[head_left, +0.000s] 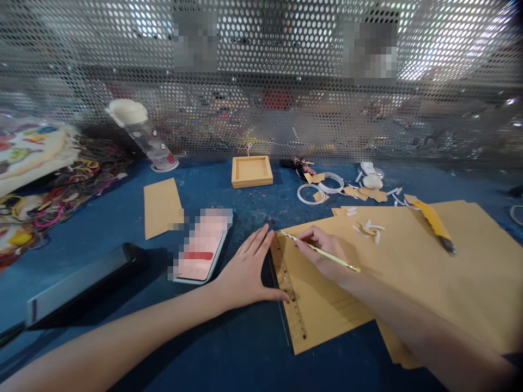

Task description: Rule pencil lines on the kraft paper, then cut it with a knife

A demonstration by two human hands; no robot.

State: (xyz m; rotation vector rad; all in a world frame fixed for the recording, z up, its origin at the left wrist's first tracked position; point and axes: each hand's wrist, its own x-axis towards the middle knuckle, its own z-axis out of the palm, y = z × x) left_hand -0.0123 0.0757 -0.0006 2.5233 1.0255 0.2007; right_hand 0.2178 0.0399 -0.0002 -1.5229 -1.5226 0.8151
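Observation:
Brown kraft paper (327, 305) lies flat on the blue table in front of me. Along its left edge runs a clear ruler (293, 296). My left hand (249, 272) rests with fingers stretched and spread, its thumb and fingertips pressing on the ruler. A pale yellow pencil (327, 253) is pinched in my right hand (321, 250). The pencil's tip meets the paper near the ruler's far end, and its eraser end points right, toward me. More brown sheets (433, 272) are spread under and beside my right forearm.
A phone (202, 247) and a black device (85, 288) lie left. Behind stand a small tan box (252, 171) and a bottle (149, 141). Tape rolls (311, 194), paper scraps (368, 231) and a yellow utility knife (433, 223) lie right. A perforated metal panel (253, 49) bounds the back.

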